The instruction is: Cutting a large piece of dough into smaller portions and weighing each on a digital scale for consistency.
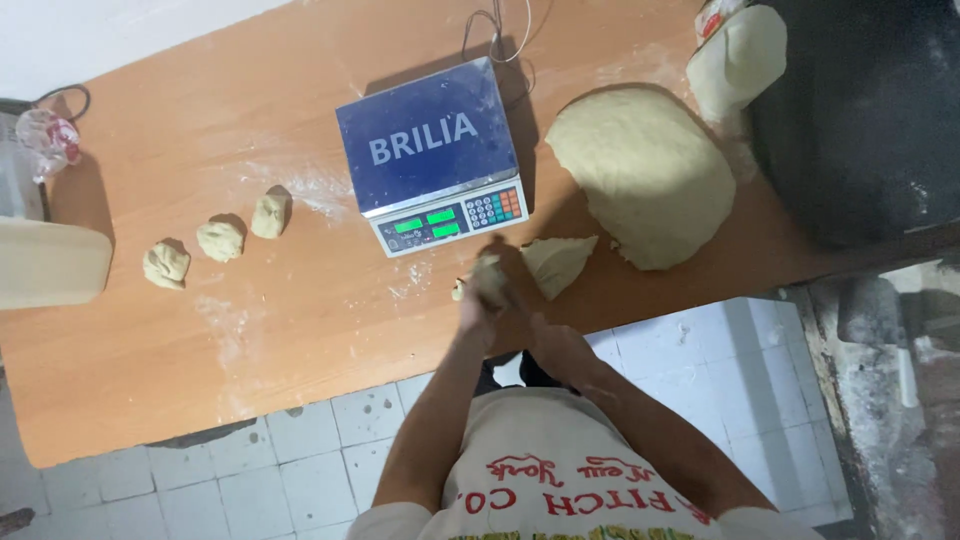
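Your left hand (482,300) pinching small dough piece (487,278) over bench (300,330); right hand (560,345) blurred, grip unclear. Dough soft, sticky, light; cup underneath.

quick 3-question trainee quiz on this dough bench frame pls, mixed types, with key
1. How many small dough pieces lie in a row left of the scale?
2. True or false: the scale platform carries a piece of dough.
3. The left hand grips: A) a knife B) a small dough lump C) a rolling pin.

Key: 1) three. 2) false, it is bare. 3) B; the right hand is beside it, near the cut wedge and big dough mass.
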